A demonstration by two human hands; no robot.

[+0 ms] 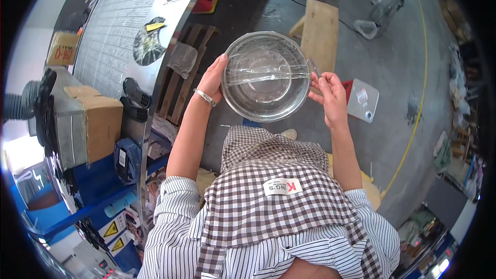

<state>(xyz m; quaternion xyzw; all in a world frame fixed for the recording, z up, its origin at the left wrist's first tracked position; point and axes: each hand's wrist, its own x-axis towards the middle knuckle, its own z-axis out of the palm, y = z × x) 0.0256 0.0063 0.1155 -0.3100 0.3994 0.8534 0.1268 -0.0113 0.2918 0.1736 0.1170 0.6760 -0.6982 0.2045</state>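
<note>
Grey floor [392, 62] of a cluttered workroom spreads beyond the person's two bare hands. On the left hand [210, 78], the fingers curl around the near side of a round, clear bowl [261, 98], gripping its left rim, with the thumb pointing up along the edge. On the right hand [330, 97], the fingers are partly bent and slightly spread at the opposite rim; a flap of clear film [313, 67] stands by their tips, though whether they pinch it I cannot tell. Between the hands, the bowl hangs above the floor in front of the person's body, and a shiny clear band [268, 77] crosses it from side to side. A silver bracelet [205, 97] circles the left wrist. Closer to the body are a brown-and-white checked apron [279, 212] and a striped shirt [170, 243]. Past the bowl stands a wooden bench [320, 28], and to the right a white, flat-looking thing [364, 104] lies near a yellow floor line [425, 46]. To the left, a wooden pallet [177, 93] lies beside a long table [116, 26], whose metallic edge carries a dark bundle [149, 44] with a yellow label; farther left sits a cardboard box [103, 124].
</note>
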